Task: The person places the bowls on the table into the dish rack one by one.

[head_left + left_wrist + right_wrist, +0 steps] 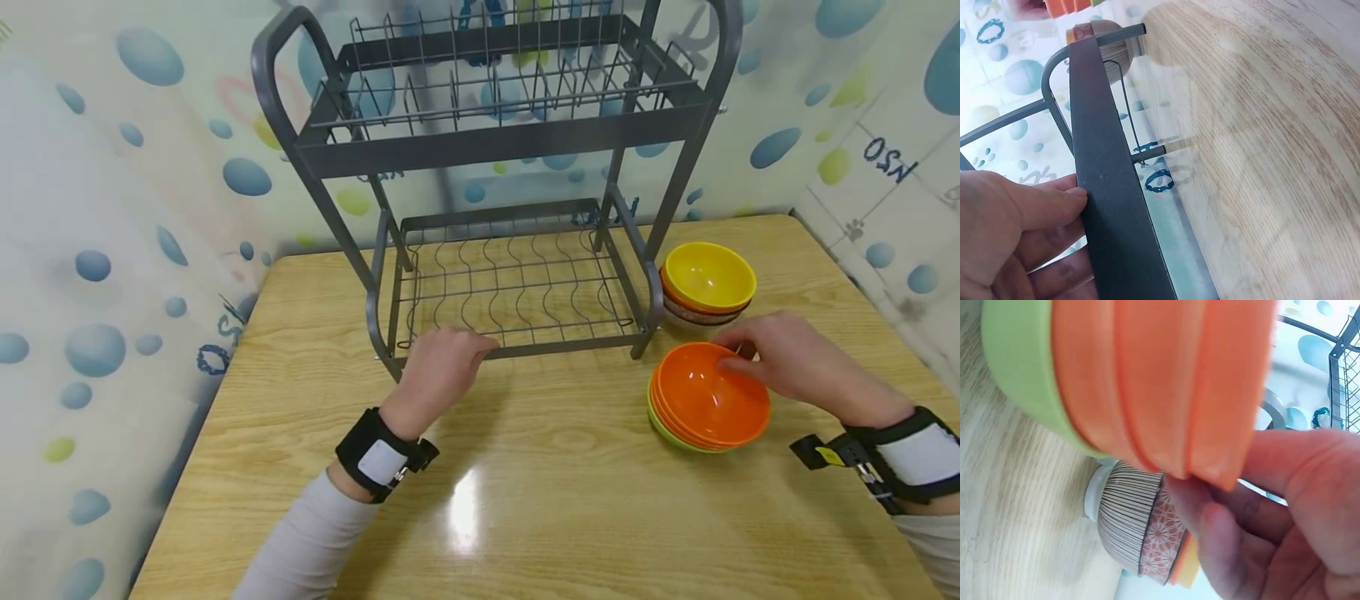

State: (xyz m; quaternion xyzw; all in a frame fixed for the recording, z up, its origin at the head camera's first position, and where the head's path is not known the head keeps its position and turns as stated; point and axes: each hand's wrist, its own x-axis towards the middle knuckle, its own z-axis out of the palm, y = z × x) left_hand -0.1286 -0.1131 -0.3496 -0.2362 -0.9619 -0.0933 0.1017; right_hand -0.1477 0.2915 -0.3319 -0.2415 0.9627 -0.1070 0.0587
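Observation:
My left hand point(442, 371) holds the front bar point(1116, 206) of the dark grey dish rack point(502, 142), at its lower tier. In the left wrist view the thumb lies against the bar's edge, with the other fingers behind it. My right hand point(802, 362) pinches the rim of the top orange bowl point(705, 404), thumb over the inside. That bowl sits in a stack with more orange bowls point(1141, 375) and a light green bowl point(1016, 369) at the bottom. Behind this stack, close to the right fingers, stands another with a yellow bowl point(708, 275) on top.
The two-tier rack stands at the back of the wooden table point(570, 500), against a dotted wall point(97, 167). In the rear stack, a striped bowl point(1125, 515) and a red-patterned bowl point(1163, 537) sit below the yellow one, beside the rack's right leg.

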